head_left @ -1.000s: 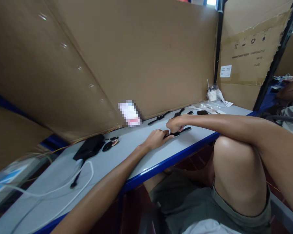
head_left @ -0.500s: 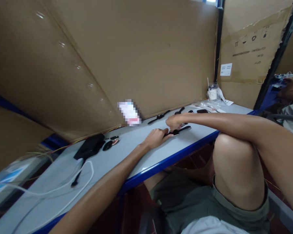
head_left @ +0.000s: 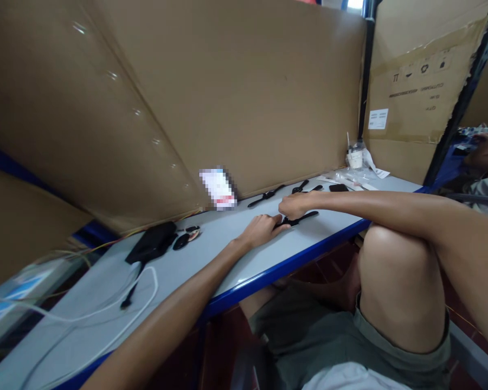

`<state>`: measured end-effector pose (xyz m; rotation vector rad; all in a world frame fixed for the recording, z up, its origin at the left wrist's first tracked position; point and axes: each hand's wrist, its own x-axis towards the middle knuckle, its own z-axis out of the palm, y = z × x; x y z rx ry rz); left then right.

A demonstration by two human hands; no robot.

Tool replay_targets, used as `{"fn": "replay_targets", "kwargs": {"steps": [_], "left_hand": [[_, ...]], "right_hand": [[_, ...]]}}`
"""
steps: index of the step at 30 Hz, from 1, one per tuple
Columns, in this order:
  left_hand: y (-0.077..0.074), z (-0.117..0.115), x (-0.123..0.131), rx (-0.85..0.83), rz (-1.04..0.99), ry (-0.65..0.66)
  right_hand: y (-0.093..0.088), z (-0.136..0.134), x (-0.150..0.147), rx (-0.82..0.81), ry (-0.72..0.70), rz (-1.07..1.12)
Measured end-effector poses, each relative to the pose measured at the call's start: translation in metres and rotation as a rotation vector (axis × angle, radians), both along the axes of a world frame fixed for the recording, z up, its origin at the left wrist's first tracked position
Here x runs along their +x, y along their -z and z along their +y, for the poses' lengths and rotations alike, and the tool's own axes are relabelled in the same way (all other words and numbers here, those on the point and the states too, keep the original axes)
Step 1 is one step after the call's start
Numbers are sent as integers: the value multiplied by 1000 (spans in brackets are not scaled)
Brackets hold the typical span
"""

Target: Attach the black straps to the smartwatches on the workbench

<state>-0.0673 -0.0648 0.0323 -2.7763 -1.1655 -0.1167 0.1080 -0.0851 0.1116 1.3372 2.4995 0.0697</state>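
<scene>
A black wristwatch (head_left: 306,217) lies flat on the table, its strap stretched out to the right. My left hand (head_left: 261,231) closes its thumb and fingers on the watch's left strap end. Above the middle of the watch is my right hand (head_left: 295,206), fingers curled down and hiding the watch face. Whatever those right fingertips pinch is out of sight. Behind my hands another black watch (head_left: 266,196) is laid out, with a further watch (head_left: 300,187) to its right.
A lit, blurred phone (head_left: 219,188) leans against the cardboard wall (head_left: 244,97). At left are a black pouch (head_left: 151,242), round black pieces (head_left: 181,241) and a white cable (head_left: 154,281). A cup (head_left: 355,157) and plastic bags (head_left: 345,177) occupy the far right corner.
My right hand has dropped slightly over the watch and now covers more of its face. My left hand keeps its hold. The view has shifted a little.
</scene>
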Motion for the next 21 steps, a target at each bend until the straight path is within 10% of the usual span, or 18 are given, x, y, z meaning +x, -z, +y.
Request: {"fn": "replay_targets", "kwargs": {"steps": [21], "left_hand": [[0, 3, -1, -18, -10, 3]], "right_hand": [[0, 30, -12, -275, 189, -9]]}}
